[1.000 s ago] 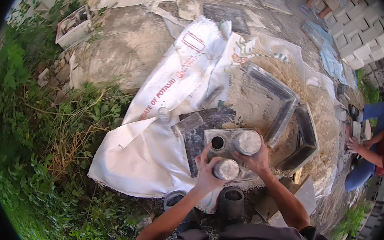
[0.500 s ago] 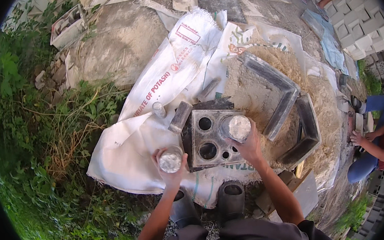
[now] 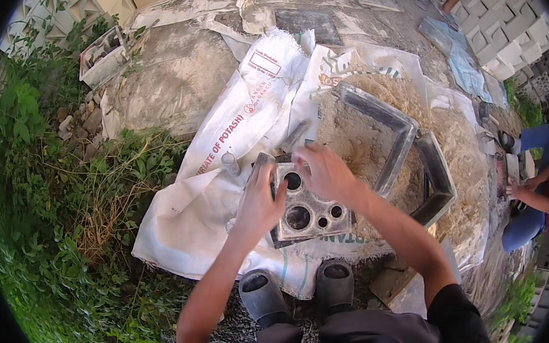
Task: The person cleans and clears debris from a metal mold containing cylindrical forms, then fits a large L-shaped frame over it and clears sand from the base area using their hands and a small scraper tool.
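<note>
Near the lower edge of the white sack (image 3: 178, 232): holed block (image 3: 317, 200) below the person's hands | left hand (image 3: 257, 199), right hand (image 3: 328, 174) curled over its far corners, hiding them; grip cannot be told | L-shaped frame (image 3: 407, 135) right, on sand (image 3: 349, 126)

Both arms reached forward from the lower edge, forearms bare. Left forearm (image 3: 209, 278) ran up and right; left hand (image 3: 258, 199) pointed away from the body, thumb spread off to the right. Right forearm (image 3: 407, 230) angled up-left, elbow bent; right hand (image 3: 324, 171) was back-up, fingers curled, pointing left. Hands near each other, not touching. Couldn't tell grip on either.
</note>
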Action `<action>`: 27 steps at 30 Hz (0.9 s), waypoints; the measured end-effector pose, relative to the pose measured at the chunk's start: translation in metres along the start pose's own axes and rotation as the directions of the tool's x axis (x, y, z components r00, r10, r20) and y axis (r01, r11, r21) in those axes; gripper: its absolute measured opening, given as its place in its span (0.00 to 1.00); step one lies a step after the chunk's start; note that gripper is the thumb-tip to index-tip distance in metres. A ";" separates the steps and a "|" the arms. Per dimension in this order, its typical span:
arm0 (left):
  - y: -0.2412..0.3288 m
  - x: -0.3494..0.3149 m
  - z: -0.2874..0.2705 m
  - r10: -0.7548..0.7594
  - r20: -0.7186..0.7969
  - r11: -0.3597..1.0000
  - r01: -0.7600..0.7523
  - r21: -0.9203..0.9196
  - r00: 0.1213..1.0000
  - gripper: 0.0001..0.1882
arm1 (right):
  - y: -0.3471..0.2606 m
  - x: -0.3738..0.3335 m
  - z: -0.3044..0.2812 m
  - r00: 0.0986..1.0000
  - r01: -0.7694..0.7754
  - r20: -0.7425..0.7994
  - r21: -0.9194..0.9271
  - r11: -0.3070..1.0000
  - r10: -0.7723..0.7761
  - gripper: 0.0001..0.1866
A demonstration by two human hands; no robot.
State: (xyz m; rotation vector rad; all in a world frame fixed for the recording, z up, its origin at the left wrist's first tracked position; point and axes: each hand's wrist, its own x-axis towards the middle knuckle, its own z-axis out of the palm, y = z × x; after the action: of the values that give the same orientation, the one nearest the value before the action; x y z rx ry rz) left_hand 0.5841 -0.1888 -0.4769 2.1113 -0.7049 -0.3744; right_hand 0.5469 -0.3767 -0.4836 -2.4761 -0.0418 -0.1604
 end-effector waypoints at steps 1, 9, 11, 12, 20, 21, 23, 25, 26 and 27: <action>-0.018 0.017 0.006 0.013 -0.017 0.973 -0.008 0.229 1.000 0.26 | 0.015 0.017 0.006 0.999 0.042 0.037 -0.078 0.996 -0.039 0.11; -0.072 0.065 0.024 -0.418 0.087 0.831 0.342 0.440 0.904 0.35 | 0.061 0.042 0.076 0.888 0.167 0.454 -0.468 0.867 0.074 0.27; -0.076 0.060 0.019 -0.331 0.059 0.875 0.283 0.392 0.942 0.36 | 0.058 0.041 0.078 0.916 0.137 0.396 -0.453 0.881 0.061 0.27; -0.079 0.052 0.015 -0.339 0.061 0.871 0.288 0.398 0.939 0.36 | 0.057 0.040 0.079 0.942 0.105 0.330 -0.447 0.888 0.054 0.26; -0.067 0.029 0.007 -0.035 -0.097 0.999 0.034 -0.014 0.995 0.33 | 0.041 0.038 0.053 0.876 0.173 0.475 -0.465 0.868 0.080 0.16; -0.072 0.028 0.007 -0.007 -0.112 1.000 0.008 0.012 0.994 0.32 | 0.040 0.033 0.048 0.900 0.163 0.433 -0.439 0.884 0.049 0.16; -0.075 0.029 0.004 0.000 -0.051 0.998 0.003 0.067 0.999 0.32 | 0.043 0.026 0.040 0.922 0.155 0.387 -0.417 0.896 0.021 0.16; -0.077 0.033 0.006 0.007 0.022 0.993 -0.010 0.121 1.000 0.32 | 0.045 0.018 0.034 0.951 0.122 0.309 -0.381 0.916 0.002 0.18; -0.078 0.036 0.009 0.076 0.169 0.947 -0.124 0.297 0.983 0.32 | 0.047 0.015 0.030 0.952 0.115 0.306 -0.381 0.917 0.007 0.18; -0.078 0.039 0.011 0.114 0.323 0.859 -0.257 0.443 0.939 0.32 | 0.050 0.011 0.025 0.963 0.128 0.267 -0.353 0.927 -0.031 0.18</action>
State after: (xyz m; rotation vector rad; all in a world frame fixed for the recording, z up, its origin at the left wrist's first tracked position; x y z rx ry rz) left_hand 0.6365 -0.1822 -0.5474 2.4471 -1.2767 -0.4359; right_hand 0.5642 -0.4006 -0.5326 -2.8587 -0.2457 0.1347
